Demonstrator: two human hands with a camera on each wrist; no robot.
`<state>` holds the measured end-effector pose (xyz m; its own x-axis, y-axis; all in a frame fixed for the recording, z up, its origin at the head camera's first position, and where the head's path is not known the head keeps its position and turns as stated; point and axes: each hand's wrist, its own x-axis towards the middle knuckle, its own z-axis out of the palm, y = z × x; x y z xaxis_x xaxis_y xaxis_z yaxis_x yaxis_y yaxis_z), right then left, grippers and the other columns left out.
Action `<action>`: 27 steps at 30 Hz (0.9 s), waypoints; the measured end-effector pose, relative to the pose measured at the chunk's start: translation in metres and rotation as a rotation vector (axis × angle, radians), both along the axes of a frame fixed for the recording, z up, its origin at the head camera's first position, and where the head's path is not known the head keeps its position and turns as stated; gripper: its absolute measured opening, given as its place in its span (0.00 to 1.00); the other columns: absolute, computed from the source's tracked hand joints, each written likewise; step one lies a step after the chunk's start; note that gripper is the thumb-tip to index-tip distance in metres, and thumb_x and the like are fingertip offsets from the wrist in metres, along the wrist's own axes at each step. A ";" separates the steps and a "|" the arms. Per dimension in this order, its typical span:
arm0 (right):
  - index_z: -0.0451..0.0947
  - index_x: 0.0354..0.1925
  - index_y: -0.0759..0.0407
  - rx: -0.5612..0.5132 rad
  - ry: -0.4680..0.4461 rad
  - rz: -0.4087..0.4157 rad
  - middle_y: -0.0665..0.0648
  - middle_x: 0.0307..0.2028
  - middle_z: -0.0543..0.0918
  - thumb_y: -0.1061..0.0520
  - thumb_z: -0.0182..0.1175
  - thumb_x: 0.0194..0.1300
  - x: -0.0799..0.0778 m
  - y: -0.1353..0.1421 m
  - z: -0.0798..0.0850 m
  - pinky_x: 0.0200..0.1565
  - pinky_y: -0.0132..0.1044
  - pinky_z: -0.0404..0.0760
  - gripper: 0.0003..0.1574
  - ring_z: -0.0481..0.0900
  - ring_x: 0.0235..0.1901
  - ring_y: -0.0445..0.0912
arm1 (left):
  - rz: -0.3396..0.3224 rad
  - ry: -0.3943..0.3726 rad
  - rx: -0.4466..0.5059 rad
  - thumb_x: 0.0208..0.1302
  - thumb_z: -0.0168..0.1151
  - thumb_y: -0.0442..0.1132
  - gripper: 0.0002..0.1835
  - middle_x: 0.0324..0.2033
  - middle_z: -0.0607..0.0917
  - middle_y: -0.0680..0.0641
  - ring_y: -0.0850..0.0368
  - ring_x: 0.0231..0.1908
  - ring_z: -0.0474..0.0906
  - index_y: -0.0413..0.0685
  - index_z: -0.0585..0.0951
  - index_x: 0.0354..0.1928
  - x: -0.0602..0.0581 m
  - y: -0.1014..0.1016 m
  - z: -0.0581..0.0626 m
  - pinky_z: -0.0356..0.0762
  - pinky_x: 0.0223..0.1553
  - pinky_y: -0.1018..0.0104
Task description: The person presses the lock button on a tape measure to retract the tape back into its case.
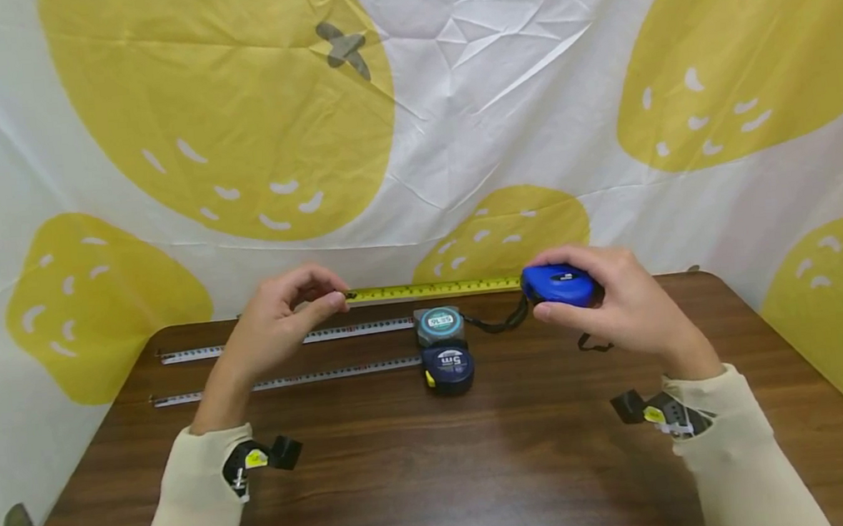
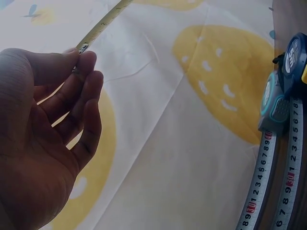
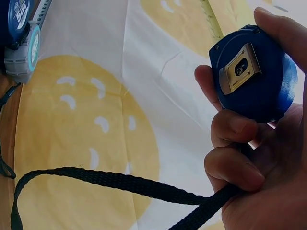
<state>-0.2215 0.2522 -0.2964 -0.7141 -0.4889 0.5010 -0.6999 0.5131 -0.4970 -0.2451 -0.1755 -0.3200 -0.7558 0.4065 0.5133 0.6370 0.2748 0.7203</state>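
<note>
Counting from my end, I get three tape measures, all with their tapes drawn out: one yellow, two white. The blue tape measure [image 1: 562, 288] is up in my right hand [image 1: 632, 303], whose fingers and thumb are curled round its case; two fingers also fold over its black strap [image 3: 110, 178]. My left hand [image 1: 275, 313] pinches the end of the yellow tape [image 1: 435, 289] between thumb and forefinger, the other three fingers loosely bent, so that tape spans straight between my two hands.

The grey tape measure [image 1: 439, 326] and the navy tape measure [image 1: 449, 369] sit on the worktop [image 1: 471, 484], grey behind navy; whether their cases touch I can't tell. Two white tapes [image 1: 363, 330] [image 1: 341, 374] run leftward from them, passing beneath my left arm and ending near the worktop's left edge. The grey case is close to the back edge, where a fruit-print cloth [image 1: 450, 160] hangs just behind. My moving room lies along the near side, between my two sleeves [image 1: 192, 483] [image 1: 738, 444].
</note>
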 end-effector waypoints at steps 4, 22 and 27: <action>0.85 0.63 0.52 0.005 0.016 0.005 0.53 0.55 0.89 0.61 0.79 0.66 0.000 -0.002 -0.001 0.45 0.39 0.85 0.29 0.84 0.47 0.50 | -0.001 0.012 -0.020 0.79 0.65 0.28 0.04 0.39 0.90 0.47 0.57 0.39 0.86 0.40 0.87 0.48 -0.001 0.002 -0.002 0.81 0.42 0.66; 0.86 0.62 0.51 0.021 0.068 0.015 0.50 0.52 0.90 0.59 0.81 0.64 -0.001 -0.011 -0.003 0.45 0.40 0.84 0.29 0.85 0.46 0.47 | -0.028 0.026 -0.033 0.77 0.67 0.27 0.03 0.38 0.91 0.48 0.43 0.39 0.88 0.39 0.87 0.47 -0.001 0.016 -0.001 0.82 0.40 0.66; 0.86 0.62 0.51 0.018 0.064 0.027 0.51 0.52 0.90 0.59 0.80 0.64 0.000 -0.015 -0.004 0.44 0.41 0.85 0.29 0.85 0.45 0.47 | -0.026 0.014 -0.036 0.77 0.67 0.28 0.03 0.39 0.91 0.47 0.51 0.39 0.88 0.39 0.86 0.47 0.000 0.018 -0.002 0.83 0.42 0.66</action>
